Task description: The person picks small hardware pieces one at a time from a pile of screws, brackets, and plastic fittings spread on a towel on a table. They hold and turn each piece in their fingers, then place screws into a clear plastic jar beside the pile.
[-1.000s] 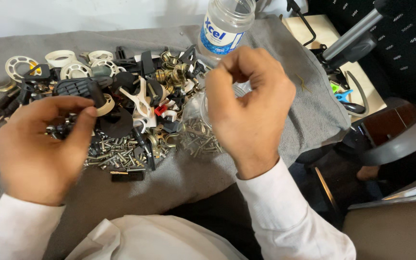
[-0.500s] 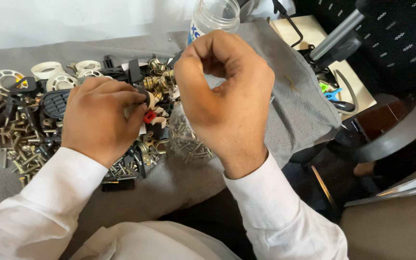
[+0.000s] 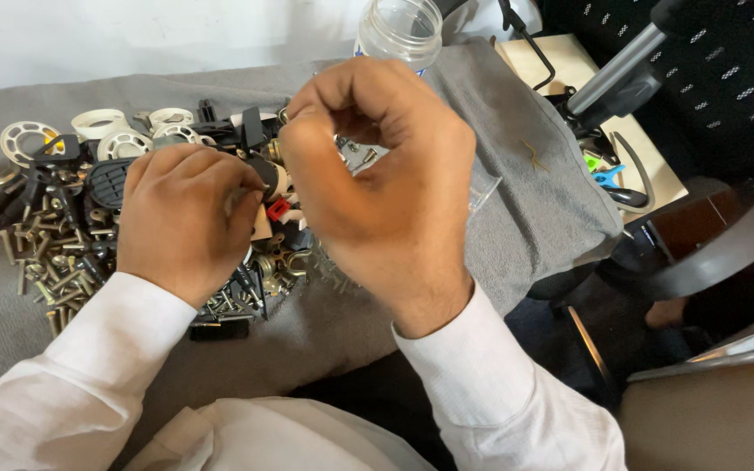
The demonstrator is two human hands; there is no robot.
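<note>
My left hand (image 3: 183, 218) hovers low over a heap of small hardware (image 3: 63, 262) on the grey cloth (image 3: 517, 148). Its fingers are curled shut, the tips turned towards my right hand. My right hand (image 3: 381, 187) is raised just right of it, thumb and fingers pinched together. The fingertips of the two hands nearly meet above a red piece (image 3: 277, 209). Anything pinched between them is hidden. The heap holds screws, bolts, brass fittings, black plastic parts and white spools (image 3: 102, 122). A clear container edge (image 3: 484, 187) shows behind my right hand.
A clear open jar (image 3: 399, 30) stands at the far edge of the cloth. To the right are a wooden surface with blue and green clips (image 3: 606, 173), a grey metal arm (image 3: 621, 70) and a dark office chair (image 3: 726, 253).
My left hand has left the screws at the left and moved right to meet my right hand. The right hand has stayed raised, shifting slightly left.
</note>
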